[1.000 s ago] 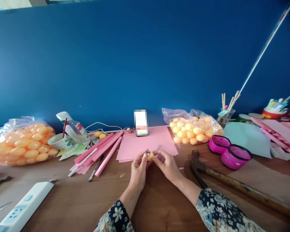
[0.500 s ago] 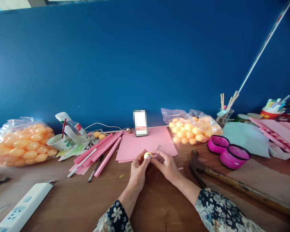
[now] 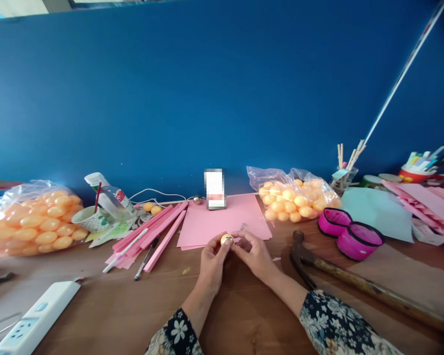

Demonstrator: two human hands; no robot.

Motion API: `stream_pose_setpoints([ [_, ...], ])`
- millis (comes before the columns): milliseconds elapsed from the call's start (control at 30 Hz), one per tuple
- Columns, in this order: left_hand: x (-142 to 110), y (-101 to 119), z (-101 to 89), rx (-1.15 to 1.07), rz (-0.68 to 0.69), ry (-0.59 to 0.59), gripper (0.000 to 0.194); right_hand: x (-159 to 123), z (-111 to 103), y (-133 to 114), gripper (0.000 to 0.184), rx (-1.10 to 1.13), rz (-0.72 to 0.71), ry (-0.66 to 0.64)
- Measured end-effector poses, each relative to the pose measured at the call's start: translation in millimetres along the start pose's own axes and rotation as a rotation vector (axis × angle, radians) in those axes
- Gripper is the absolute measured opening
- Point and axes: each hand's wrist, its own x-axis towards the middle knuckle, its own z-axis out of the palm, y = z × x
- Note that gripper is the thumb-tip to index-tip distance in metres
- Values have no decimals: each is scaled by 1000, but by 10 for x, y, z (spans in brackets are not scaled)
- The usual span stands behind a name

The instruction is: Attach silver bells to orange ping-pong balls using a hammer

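Observation:
My left hand (image 3: 211, 264) pinches a small yellow-orange ball (image 3: 227, 239) between thumb and fingers, above the table just in front of the pink paper. Dark and whitish marks show on the ball near the thumb; they are too small to make out. From the other side, my right hand (image 3: 257, 256) is closed with its thumb and fingertips at the ball's right edge. Behind the hands, a phone-like upright object (image 3: 215, 190), its front blurred out, stands at the back of the pink paper sheets (image 3: 200, 227).
Bags of orange balls lie left (image 3: 33, 222) and right (image 3: 292, 199). A hammer (image 3: 340, 268) and magenta rings (image 3: 360, 240) lie to the right. Left are pink strips (image 3: 163, 224), a pen (image 3: 146, 259), a paper cup (image 3: 91, 219), a bottle (image 3: 113, 197) and a power strip (image 3: 37, 318).
Both hands keep their grip on the ball, almost unmoved. At the far left edge, a brownish shape has appeared behind the bag, and a thin cable-like line by the power strip has shifted.

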Motion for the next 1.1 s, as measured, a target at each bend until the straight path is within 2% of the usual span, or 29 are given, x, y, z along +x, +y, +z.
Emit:
stream_pose_setpoints([
  [233,-19,27,8,21,7,-13,39,5,16,9,28,-11,25,14],
  [633,-20,92,68,-47,-72,60,42,22,29,-95,22,14,65,4],
  [833,14,66,50,-61,-100,69,43,44,33,-111,22,15,142,-13],
  [1100,58,-19,36,-70,-98,152,45,79,54,-29,24,-68,206,-38],
])
